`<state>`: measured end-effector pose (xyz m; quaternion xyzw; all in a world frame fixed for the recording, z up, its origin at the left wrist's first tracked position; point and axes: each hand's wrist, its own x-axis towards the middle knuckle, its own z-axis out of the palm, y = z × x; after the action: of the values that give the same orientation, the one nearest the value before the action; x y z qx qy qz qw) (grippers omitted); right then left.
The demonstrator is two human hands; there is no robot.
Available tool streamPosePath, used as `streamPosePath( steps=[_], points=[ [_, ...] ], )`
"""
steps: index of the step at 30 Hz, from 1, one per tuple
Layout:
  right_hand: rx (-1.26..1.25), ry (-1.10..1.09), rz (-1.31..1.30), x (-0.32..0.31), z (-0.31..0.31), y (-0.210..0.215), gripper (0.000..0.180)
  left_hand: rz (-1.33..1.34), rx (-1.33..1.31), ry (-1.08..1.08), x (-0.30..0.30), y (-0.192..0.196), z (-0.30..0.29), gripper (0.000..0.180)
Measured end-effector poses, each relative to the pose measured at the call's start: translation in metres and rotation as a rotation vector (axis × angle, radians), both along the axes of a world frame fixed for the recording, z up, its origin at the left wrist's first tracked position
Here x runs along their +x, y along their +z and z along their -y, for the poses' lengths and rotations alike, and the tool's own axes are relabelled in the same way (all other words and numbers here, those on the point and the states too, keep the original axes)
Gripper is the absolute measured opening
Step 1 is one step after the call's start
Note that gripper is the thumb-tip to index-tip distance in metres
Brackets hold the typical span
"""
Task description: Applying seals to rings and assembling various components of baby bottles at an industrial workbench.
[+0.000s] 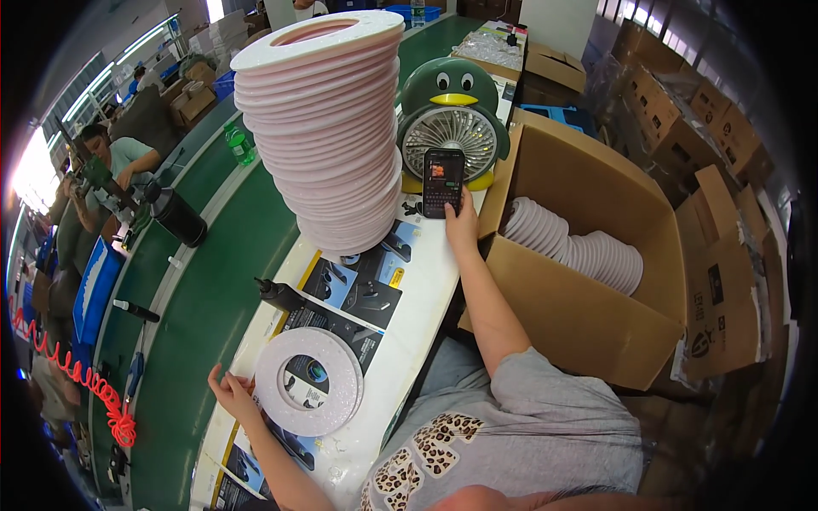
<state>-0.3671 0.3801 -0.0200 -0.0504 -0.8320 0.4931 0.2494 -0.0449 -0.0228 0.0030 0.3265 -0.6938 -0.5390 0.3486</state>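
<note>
My right hand is closed around the lower end of a black smartphone, held upright with its screen lit. Just behind the phone stands a green penguin-shaped desk fan. My left hand holds nothing, its fingers apart, beside a couple of flat white speckled rings lying on the white bench. Beyond them rises a tall, slightly leaning stack of similar white and pinkish rings. A black dropper bottle stands between the stack and the lying rings.
An open cardboard box with more rings stands at my right. Along the left runs a green conveyor belt with a green bottle and black bottle. A coiled red hose hangs beyond; a person sits across.
</note>
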Motion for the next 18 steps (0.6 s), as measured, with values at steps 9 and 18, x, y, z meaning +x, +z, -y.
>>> streamPosePath(
  steps=[9,18],
  points=[
    [-0.064,0.01,-0.064,-0.006,-0.001,-0.006,0.047,-0.003,0.012,-0.002,-0.001,0.0,-0.001,0.025],
    [-0.076,0.007,-0.006,0.002,0.007,0.01,0.061,-0.008,0.01,0.0,0.0,-0.001,0.001,0.025]
  ],
)
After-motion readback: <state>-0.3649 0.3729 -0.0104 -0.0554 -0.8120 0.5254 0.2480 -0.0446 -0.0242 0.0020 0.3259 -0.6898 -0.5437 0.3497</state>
